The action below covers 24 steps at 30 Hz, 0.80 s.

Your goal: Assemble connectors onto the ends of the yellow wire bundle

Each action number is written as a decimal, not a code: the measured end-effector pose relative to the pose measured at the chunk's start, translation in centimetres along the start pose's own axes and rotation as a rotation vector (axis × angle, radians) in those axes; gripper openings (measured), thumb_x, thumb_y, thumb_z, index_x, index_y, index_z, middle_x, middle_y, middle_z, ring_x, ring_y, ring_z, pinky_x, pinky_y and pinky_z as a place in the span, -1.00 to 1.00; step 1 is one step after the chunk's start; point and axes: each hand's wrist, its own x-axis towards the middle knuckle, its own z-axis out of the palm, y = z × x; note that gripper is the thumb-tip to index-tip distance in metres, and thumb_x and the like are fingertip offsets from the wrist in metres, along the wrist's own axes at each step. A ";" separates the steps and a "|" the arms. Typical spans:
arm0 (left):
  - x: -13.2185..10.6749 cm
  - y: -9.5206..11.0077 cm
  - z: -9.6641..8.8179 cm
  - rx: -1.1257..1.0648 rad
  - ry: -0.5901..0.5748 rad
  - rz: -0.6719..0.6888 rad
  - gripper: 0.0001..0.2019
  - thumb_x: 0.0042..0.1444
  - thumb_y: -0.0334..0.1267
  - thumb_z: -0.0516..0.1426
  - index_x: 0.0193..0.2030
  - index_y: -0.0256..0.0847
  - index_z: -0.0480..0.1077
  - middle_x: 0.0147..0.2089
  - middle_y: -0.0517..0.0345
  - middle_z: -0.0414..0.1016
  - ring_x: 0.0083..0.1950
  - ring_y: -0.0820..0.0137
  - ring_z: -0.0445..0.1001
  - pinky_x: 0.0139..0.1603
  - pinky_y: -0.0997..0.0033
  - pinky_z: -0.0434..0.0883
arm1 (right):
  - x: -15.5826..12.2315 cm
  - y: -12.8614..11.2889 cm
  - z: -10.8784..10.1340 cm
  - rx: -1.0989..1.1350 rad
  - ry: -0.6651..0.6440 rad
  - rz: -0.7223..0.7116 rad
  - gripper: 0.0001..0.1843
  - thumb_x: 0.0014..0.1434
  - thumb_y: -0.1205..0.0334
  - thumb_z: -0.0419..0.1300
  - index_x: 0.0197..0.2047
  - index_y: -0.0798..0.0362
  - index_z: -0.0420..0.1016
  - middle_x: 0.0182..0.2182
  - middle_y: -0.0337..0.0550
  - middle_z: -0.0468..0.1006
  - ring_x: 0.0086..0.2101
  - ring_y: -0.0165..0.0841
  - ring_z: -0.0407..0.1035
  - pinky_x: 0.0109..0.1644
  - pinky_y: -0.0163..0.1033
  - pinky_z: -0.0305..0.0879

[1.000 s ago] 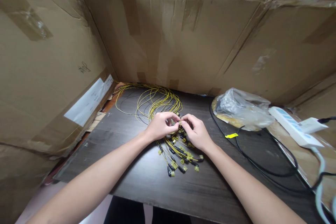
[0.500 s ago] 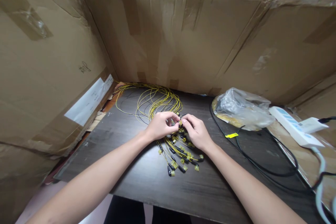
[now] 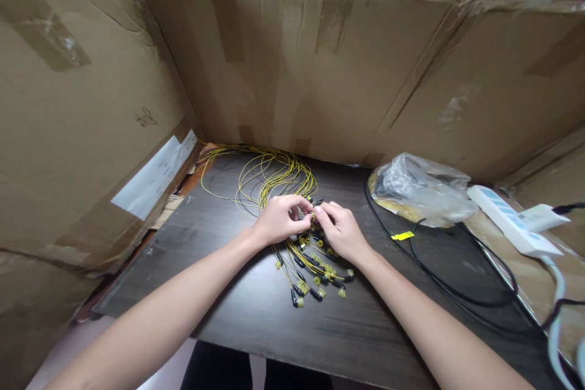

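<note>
My left hand pinches a small black connector with a yellow clip between thumb and forefinger, above a bunch of cable ends. From the other side, my right hand has its thumb and fingertips closed on the same yellow clip; the fingers partly cover it. Below the hands, several black plugs with yellow clips fan out on the dark table. Thin yellow cables run back from them in loose loops behind my left hand.
A clear plastic bag lies at the back right, beside a black cable with a yellow tag. Further right is a white power strip with a plug in it. Cardboard walls enclose the table at the back and sides.
My right thumb and fingertips have shifted slightly on the yellow clip, which is now more covered. My left hand and the cables stay nearly where they were.
</note>
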 end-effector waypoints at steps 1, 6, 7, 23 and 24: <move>0.0 0.0 0.0 0.000 0.002 -0.003 -0.87 -0.01 -0.39 0.24 -0.28 -0.25 0.54 -0.35 0.21 0.59 -0.48 0.53 0.42 -0.39 0.54 0.37 | 0.0 0.0 0.0 0.011 -0.001 0.006 -0.58 0.38 0.11 -0.02 -0.53 0.00 0.20 -0.58 -0.23 0.32 -0.46 -0.34 0.24 -0.33 -0.24 0.11; 0.0 -0.1 0.0 0.004 0.011 -0.005 -0.89 -0.01 -0.39 0.24 -0.29 -0.25 0.54 -0.36 0.21 0.59 -0.48 0.53 0.42 -0.40 0.54 0.36 | -0.1 0.0 0.0 0.095 0.013 0.036 -0.82 0.30 0.17 0.08 -0.32 0.03 0.41 -0.43 -0.19 0.48 -0.42 -0.34 0.31 -0.32 -0.25 0.18; 0.1 -0.1 0.0 0.007 0.009 -0.003 -0.89 0.00 -0.39 0.24 -0.29 -0.25 0.55 -0.35 0.20 0.59 -0.48 0.53 0.42 -0.40 0.54 0.37 | -0.1 0.1 0.0 0.093 0.017 0.039 -0.84 0.27 0.19 0.10 -0.32 0.03 0.41 -0.43 -0.20 0.48 -0.43 -0.35 0.30 -0.33 -0.25 0.18; 0.2 0.1 -0.1 0.014 -0.002 0.016 -0.88 0.02 -0.36 0.23 -0.26 -0.26 0.55 -0.36 0.18 0.59 -0.48 0.54 0.41 -0.42 0.55 0.36 | -0.1 0.0 0.0 0.079 0.025 0.066 -0.82 0.27 0.15 0.12 -0.34 0.02 0.40 -0.46 -0.20 0.46 -0.40 -0.33 0.31 -0.31 -0.24 0.19; 0.2 0.1 -0.1 0.014 0.000 0.018 -0.89 0.04 -0.35 0.23 -0.26 -0.26 0.55 -0.37 0.18 0.59 -0.48 0.54 0.41 -0.42 0.55 0.36 | -0.1 0.0 0.0 0.091 0.028 0.070 -0.86 0.24 0.17 0.14 -0.33 0.02 0.40 -0.46 -0.21 0.46 -0.41 -0.33 0.31 -0.32 -0.25 0.18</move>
